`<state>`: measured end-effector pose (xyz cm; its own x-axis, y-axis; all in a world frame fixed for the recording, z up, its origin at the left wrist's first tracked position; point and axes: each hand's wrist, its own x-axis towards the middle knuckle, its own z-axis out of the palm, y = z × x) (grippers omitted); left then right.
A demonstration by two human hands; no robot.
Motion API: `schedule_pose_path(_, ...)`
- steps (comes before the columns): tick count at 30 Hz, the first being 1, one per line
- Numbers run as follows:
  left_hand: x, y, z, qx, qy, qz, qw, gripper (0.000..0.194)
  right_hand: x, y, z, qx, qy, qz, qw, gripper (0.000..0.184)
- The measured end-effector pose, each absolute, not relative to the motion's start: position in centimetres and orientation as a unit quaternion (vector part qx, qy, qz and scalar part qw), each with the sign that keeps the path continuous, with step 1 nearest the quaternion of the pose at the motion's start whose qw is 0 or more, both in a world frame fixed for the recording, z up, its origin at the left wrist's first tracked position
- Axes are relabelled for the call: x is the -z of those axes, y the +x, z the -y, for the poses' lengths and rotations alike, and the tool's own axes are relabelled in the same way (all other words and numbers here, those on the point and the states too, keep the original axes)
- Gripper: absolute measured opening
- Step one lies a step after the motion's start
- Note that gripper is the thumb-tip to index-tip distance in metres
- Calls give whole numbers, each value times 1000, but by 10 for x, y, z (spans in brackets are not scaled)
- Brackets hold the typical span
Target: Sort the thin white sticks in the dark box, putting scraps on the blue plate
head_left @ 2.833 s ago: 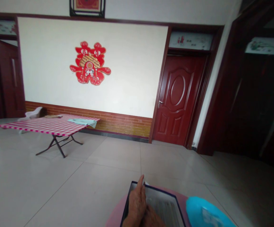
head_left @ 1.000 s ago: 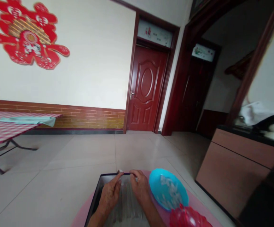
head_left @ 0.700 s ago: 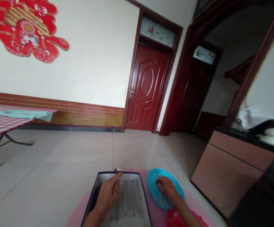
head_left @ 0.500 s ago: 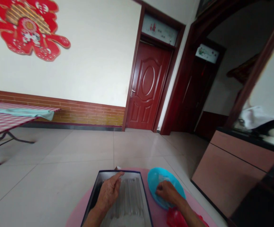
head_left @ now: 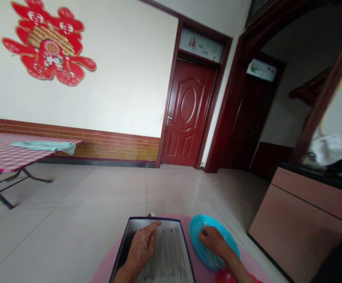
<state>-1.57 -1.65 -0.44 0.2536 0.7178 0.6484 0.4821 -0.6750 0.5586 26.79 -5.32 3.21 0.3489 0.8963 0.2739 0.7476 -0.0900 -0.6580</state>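
Note:
My left hand (head_left: 143,244) rests over the shallow box (head_left: 190,257), palm down, with its index finger stretched towards the far end. Beside that hand lies a row of long, thin, greyish see-through pieces (head_left: 170,251), side by side; their kind is not clear. Darker contents (head_left: 125,244) show along the box's left side. My right hand (head_left: 213,239) is closed above the light-blue plastic basin (head_left: 196,224), fingers curled together, and whatever they may hold is hidden. Some pale, clear material (head_left: 215,259) lies in the basin beneath it.
Box and basin stand on a round pink table (head_left: 108,263). Red plastic (head_left: 225,276) lies by my right forearm. A folding table (head_left: 2,153) with a checked cover is at the left, a cabinet (head_left: 303,220) at the right, and a red door (head_left: 185,114) ahead.
The view has shifted slightly, so everything sits a little further right and lower. My right hand stays closed over the basin; my left hand keeps its place over the box.

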Motion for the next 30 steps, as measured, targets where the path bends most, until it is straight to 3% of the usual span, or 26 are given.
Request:
schedule_pose_path(7, 1, -14, 20, -467, 784, -378, 156, 37, -67, 218, 54, -362, -562, 597, 442, 27)
schedule_pose_path(10, -1, -14, 22, -459, 782, -390, 159, 38, -68, 189, 50, -413, -526, 579, 467, 27)
schedule_pose_path(15, -7, -14, 24, -473, 784, -362, 175, 38, -58, 152, 40, -450, -479, 564, 500, 28)
schedule_pose_path(21, -3, -12, 22, -498, 760, -382, 170, 34, -36, 130, 41, -437, -517, 424, 602, 48)
schedule_pose_path(30, -8, -5, 28, -460, 750, -424, 215, 21, -29, 131, 45, -462, -501, 379, 625, 50)
